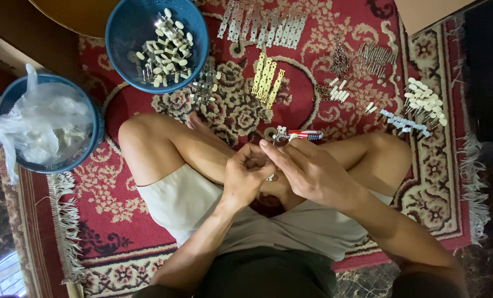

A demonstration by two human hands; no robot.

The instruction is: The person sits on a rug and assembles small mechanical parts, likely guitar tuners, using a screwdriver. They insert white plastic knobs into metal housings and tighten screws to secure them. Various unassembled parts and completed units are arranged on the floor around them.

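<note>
Just below the red-handled tool (299, 134) on the rug (147, 237), the left hand (248, 175) and right hand (307, 168) are pinching one small pale part (270, 177) together — both fingers curled around it.

Woven pile rug (147, 232), blue plastic baskets (126, 27) (mesh-walled), shiny metal strips (263, 25).

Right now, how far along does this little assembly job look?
Partly through, I'd guess. The blue basket holds white-knobbed pieces that look finished. The left hand and right hand pinch one small part together, beside a striped-handled tool. Plenty looks left: silver strips, yellow strips and white knobs lie sorted on the red rug.
</note>
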